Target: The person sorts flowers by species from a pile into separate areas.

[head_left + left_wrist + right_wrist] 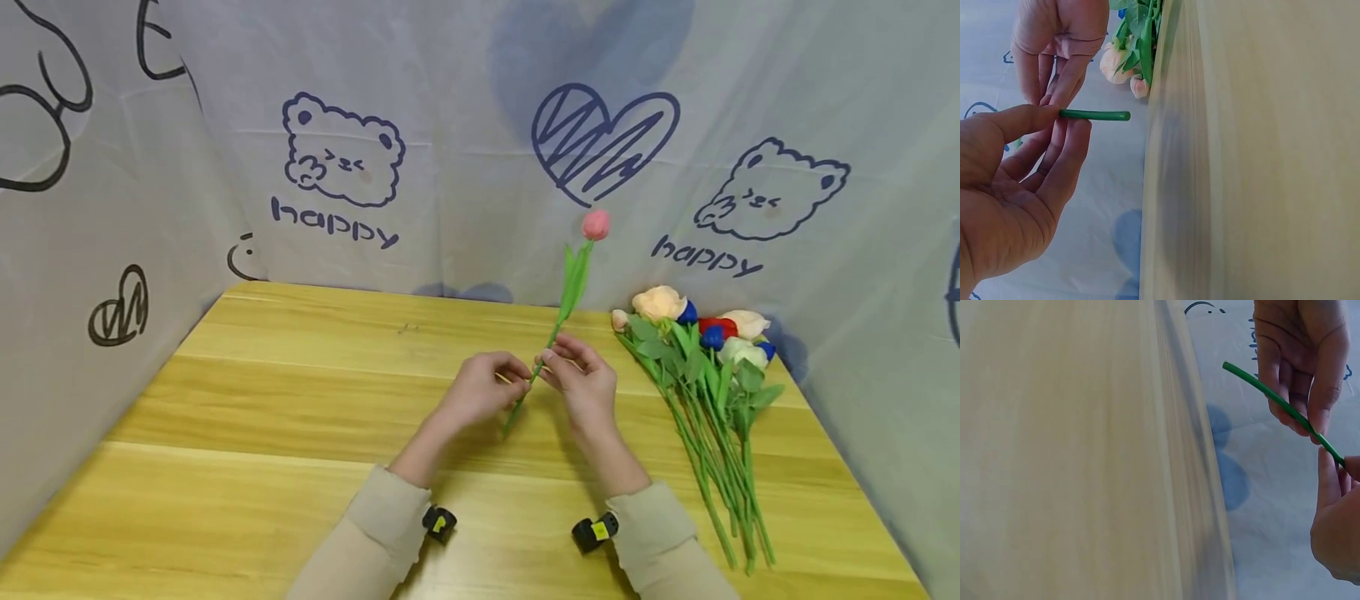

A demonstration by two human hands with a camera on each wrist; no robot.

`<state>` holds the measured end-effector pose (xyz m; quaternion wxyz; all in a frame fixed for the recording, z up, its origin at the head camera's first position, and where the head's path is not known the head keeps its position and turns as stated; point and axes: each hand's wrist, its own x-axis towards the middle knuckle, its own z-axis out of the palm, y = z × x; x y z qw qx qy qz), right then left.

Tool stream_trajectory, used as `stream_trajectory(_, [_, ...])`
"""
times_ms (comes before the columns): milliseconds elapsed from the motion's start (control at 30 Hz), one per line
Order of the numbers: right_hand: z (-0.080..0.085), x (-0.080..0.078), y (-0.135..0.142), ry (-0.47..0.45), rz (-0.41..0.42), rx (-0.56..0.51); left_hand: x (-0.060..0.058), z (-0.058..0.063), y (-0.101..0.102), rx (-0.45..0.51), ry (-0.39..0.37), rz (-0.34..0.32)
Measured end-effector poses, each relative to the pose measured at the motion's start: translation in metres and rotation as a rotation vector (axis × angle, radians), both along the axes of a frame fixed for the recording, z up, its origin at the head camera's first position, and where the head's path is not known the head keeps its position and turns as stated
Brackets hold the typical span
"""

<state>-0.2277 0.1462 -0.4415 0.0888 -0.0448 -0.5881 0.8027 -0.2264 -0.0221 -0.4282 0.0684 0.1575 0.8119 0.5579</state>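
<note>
A pink tulip (596, 225) with green leaves is held up above the table, its stem slanting down to the left. My left hand (486, 387) pinches the lower stem between thumb and fingers. Just above it, my right hand (581, 379) pinches the same stem. In the left wrist view the cut end of the stem (1100, 115) sticks out past the left fingertips. The right wrist view shows both hands close together along the green stem (1266, 389); the bloom is out of that view.
A pile of flowers (697, 358), with cream, red, blue and white blooms, lies on the right of the wooden table (262, 400), stems toward the front. A pale cloth (465, 208) with drawn bears and hearts hangs behind the table and along its sides.
</note>
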Motion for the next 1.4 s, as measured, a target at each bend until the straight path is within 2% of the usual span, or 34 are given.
stream_trajectory(267, [0.006,0.001,0.004,0.005,0.047,0.026,0.002,0.003,0.000,0.011,-0.015,-0.007])
stream_trajectory(500, [0.017,0.004,0.008,0.049,0.119,0.029,0.006,0.012,-0.003,0.040,0.016,-0.007])
stream_trajectory(667, [0.024,0.010,0.016,0.100,0.183,0.086,0.008,0.018,-0.007,0.041,0.044,0.001])
stream_trajectory(800, [0.025,0.016,0.028,0.110,0.191,0.153,0.012,0.019,-0.013,0.015,0.036,0.023])
stream_trajectory(1100, [0.020,0.022,0.066,0.123,0.130,0.322,0.021,0.019,-0.047,-0.020,0.043,0.080])
stream_trajectory(1400, [0.015,0.038,0.108,0.061,0.059,0.432,0.028,0.016,-0.094,-0.071,0.069,0.149])
